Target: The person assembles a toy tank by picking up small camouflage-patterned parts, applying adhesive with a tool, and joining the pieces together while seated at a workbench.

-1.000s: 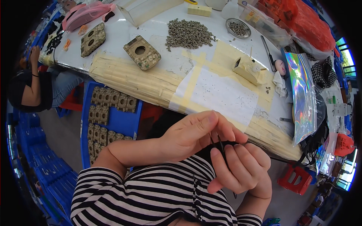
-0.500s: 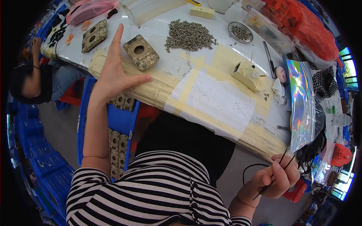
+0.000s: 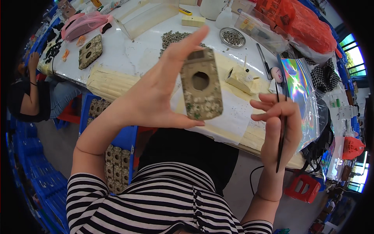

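Note:
My left hand [image 3: 152,95] holds a camouflage-patterned boxy tank-hull part [image 3: 210,99] with a large round hole, its thumb and fingers round the part's edges, raised above the table. On the right, my right hand [image 3: 291,126] grips black tweezers [image 3: 279,159], held nearly upright with the fingers partly spread. Between the hands, a white paper sheet [image 3: 235,123] dotted with tiny specks lies taped to the table. Behind my left hand is a heap of small metallic pieces [image 3: 171,37], partly covered. Another camouflage part [image 3: 90,52] with two holes rests at the far left.
A round metal dish [image 3: 233,47] holds more small pieces. Nearby are a cream block [image 3: 235,83] with a small bottle, a knife [image 3: 263,56] and iridescent film [image 3: 298,93]. A blue crate [image 3: 133,142] of similar parts sits below the table. Another person [image 3: 29,93] sits at left.
My left hand has picked the camouflage part up off the table edge and carried it right. My right hand has risen and moved closer with the tweezers, which now point more upright.

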Demonstrator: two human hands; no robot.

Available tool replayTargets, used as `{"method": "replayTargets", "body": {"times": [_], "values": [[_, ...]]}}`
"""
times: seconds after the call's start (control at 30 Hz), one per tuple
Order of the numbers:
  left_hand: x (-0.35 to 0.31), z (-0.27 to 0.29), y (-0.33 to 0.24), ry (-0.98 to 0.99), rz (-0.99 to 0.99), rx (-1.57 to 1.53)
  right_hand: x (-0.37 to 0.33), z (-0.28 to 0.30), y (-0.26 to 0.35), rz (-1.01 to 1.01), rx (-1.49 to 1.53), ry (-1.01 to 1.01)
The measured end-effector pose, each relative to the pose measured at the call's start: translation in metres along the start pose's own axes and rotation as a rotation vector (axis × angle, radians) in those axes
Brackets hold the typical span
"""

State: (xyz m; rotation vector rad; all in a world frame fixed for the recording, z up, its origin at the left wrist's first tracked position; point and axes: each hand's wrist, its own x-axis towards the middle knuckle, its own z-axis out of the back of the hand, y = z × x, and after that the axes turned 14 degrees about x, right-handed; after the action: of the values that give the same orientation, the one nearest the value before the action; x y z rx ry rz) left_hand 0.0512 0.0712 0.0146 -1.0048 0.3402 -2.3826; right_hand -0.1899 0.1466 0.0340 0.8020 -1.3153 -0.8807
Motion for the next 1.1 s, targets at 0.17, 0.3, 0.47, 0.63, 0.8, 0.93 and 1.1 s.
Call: {"method": "replayTargets", "body": {"times": [0.17,0.3,0.47,0.63,0.8,0.93,1.1], "values": [[0.053,-0.012,-0.008,0.099,-0.240,-0.029,0.051,-0.006,-0.002,-0.122,0.156,0.032],[0.071,-0.022,0.008,0.168,-0.084,-0.412,0.066,0.003,-0.008,-0.057,0.257,-0.039],[0.084,-0.033,0.020,0.465,0.495,-1.043,0.074,0.009,-0.028,0.031,0.153,-0.056],[0.085,-0.041,0.038,0.450,0.638,-1.148,0.075,0.021,-0.047,0.183,-0.145,-0.157],[0.074,-0.041,0.054,0.333,0.774,-1.197,0.066,0.035,-0.051,0.258,-0.540,-0.127],[0.076,-0.039,0.059,0.276,0.851,-1.174,0.065,0.033,-0.050,0.251,-0.645,-0.004],[0.075,-0.038,0.062,0.233,0.851,-1.195,0.065,0.031,-0.054,0.184,-0.664,0.073]]}}
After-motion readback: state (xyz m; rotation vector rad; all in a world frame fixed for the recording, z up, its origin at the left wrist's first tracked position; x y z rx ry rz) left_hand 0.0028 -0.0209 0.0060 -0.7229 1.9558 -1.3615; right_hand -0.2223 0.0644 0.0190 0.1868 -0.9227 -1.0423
